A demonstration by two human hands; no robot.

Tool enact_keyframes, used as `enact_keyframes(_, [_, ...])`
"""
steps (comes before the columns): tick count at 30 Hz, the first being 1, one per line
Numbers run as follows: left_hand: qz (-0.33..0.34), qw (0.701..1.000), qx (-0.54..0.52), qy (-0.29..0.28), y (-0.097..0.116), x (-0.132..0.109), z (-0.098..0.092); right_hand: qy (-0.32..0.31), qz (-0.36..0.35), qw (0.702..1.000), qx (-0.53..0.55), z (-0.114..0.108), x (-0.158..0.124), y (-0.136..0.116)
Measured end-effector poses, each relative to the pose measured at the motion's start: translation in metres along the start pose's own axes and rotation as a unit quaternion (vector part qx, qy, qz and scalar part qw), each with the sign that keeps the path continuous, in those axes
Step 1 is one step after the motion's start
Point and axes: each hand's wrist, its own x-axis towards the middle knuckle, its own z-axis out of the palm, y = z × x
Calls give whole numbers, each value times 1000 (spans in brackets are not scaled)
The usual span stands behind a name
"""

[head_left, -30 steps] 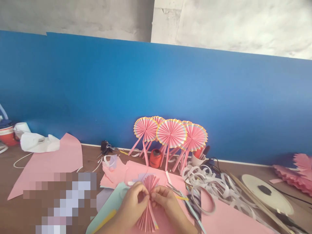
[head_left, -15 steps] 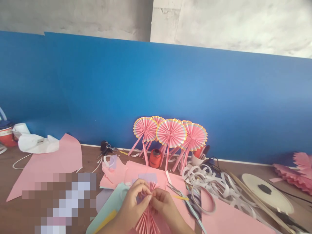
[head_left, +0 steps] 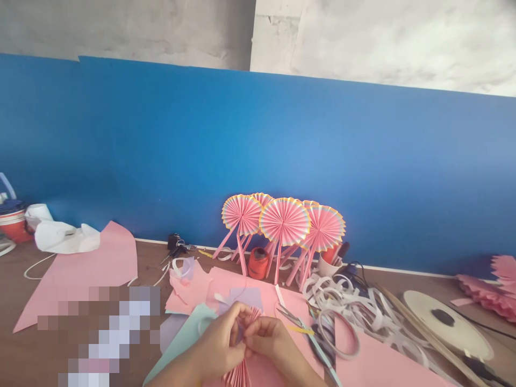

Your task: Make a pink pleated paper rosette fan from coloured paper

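A pleated strip of pink paper (head_left: 237,374) stands between my two hands, its folds fanning out below and a little above the fingers. My left hand (head_left: 221,338) is closed on its left side, fingers bent. From the right, my right hand (head_left: 271,344) pinches at the middle of the folds, thumb and fingertips together. The fingertips meet there and hide the pinched spot; a fine thread may be there, too thin to be sure. Scissors (head_left: 318,349) and a tape roll (head_left: 355,344) lie to the right of my right hand.
Finished pink paper fans (head_left: 284,221) on sticks lean against the blue board (head_left: 161,145). An orange thread spool (head_left: 258,263) stands below them. White curled strips (head_left: 346,295) and a glue-gun-like black tool by a cream lid (head_left: 447,322) lie right. Pink sheets (head_left: 91,269) lie left.
Both hands have shifted slightly and the fingers have changed their grip; my left fingers have lifted and curled more. The paper's lower folds are now more covered.
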Motion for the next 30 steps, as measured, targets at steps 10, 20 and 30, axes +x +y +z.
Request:
enact_keyframes(10, [57, 998, 29, 22, 3, -1, 1, 115, -235, 909, -325, 1, -7, 5])
enact_keyframes(20, [31, 996, -84, 31, -1, 8, 6, 70, -436, 734, -516, -2, -11, 5])
enact_keyframes(30, [44, 993, -93, 53, -3, 10, -9, 119, -488, 712, -490, -3, -14, -6])
